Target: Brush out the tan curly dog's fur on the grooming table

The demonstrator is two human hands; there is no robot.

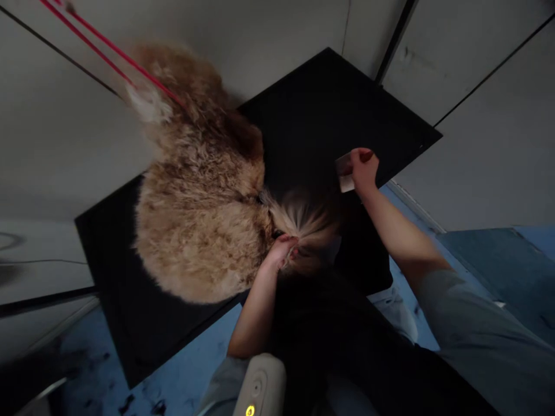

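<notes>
A dog with curly brown fur (199, 214) stands on a black table (312, 115), its rear towards me. My left hand (284, 251) is closed around its tail (306, 222), near the base, and the long pale and dark hairs fan out to the right. Above the table, to the right of the tail, my right hand (365, 167) pinches a small flat rectangular piece (346, 173), pale along its lower part. That piece is apart from the tail, and its exact kind is unclear in the dim light.
Red cords (108, 49) run from the top left down to the dog's front end. Pale wall panels (277, 34) stand behind the table. Blue flooring (186, 346) with dark tufts lies below. A pale device with a yellow light (261, 384) shows at the bottom edge.
</notes>
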